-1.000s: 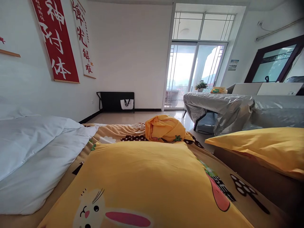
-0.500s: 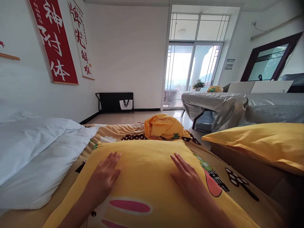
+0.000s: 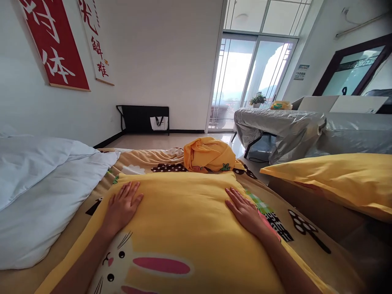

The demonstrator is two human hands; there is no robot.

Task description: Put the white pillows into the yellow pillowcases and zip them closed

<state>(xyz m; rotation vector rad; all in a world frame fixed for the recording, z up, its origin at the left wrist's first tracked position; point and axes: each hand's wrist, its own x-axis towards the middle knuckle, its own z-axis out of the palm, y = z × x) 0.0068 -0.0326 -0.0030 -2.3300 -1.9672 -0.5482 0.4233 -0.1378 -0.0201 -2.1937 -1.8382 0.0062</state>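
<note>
A big yellow pillow (image 3: 183, 220) with a rabbit face printed on it lies in front of me on the patterned bed sheet (image 3: 147, 161). My left hand (image 3: 122, 206) lies flat on the pillow's left part, fingers stretched out. My right hand (image 3: 245, 212) rests flat near the pillow's right edge, fingers out too. Neither hand holds anything. Just beyond the pillow sits a bunched yellow cloth (image 3: 208, 155).
A white duvet (image 3: 39, 183) is heaped on the left of the bed. A second yellow pillow (image 3: 333, 179) lies at the right on a brown surface. Farther off stand furniture under grey plastic (image 3: 284, 126), a black rack (image 3: 142, 118) and glass balcony doors (image 3: 245, 77).
A second ago no hands were in view. They came onto the pillow and have since slid apart toward its left and right sides. The camera has tilted down a little.
</note>
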